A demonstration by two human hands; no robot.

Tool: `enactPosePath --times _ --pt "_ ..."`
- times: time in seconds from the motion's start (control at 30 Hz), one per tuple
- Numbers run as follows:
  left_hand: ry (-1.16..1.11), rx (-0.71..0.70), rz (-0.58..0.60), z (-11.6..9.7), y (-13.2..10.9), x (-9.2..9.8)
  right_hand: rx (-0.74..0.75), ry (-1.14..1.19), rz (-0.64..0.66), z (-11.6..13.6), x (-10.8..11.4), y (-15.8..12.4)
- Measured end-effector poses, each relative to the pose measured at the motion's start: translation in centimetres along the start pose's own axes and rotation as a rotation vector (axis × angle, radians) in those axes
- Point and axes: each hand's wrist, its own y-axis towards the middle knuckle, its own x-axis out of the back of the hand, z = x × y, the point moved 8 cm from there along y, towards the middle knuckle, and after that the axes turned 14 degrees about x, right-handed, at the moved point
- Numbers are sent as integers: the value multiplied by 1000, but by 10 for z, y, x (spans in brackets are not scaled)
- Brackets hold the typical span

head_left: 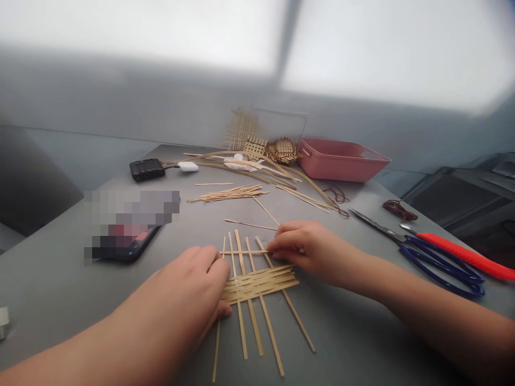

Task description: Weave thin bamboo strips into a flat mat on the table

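Note:
A small woven piece of flat bamboo strips [257, 284] lies on the table, with several lengthwise strips sticking out above and below the tight crosswise rows. My left hand [193, 284] grips its left edge, the thumb low and the fingers curled over it; this edge is partly hidden. Between the thumb and fingers of my right hand [308, 246] is the right end of a single bamboo strip [246, 252]. That strip lies across the lengthwise ones, slightly above the woven rows. Its left end is close to my left fingers.
Loose bamboo sticks [229, 193] lie beyond my hands. Blue-handled scissors [438, 262] and a red-handled tool [462, 254] are at right. A phone [132, 249] sits at left. Farther back are a black device [147, 169], woven pieces [281, 150] and a pink basket [341, 163].

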Motion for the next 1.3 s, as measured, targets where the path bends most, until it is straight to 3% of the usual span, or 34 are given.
enactPosePath --times 0.13,0.43,0.6,0.8,0.9,1.0,1.13,1.3 --pt "15 -52 -46 -1 -4 -5 47 -53 -26 1 1 1" --pt "-26 -28 71 -11 8 -8 33 -52 27 -4 2 -1" --pt "-32 -111 20 -11 9 -7 51 -19 23 -8 4 -11" --pt "-80 -108 161 -5 13 -11 61 58 71 -13 12 -27" --pt "-102 -134 112 -4 15 -12 212 -10 122 1 13 -28" --pt "-84 -219 -31 -4 13 -15 314 -122 129 12 11 -28" --pt "-47 -278 -161 -2 8 -22 315 -184 110 16 3 -30" --pt "44 -247 -132 -10 6 -17 216 -147 46 17 -6 -31"
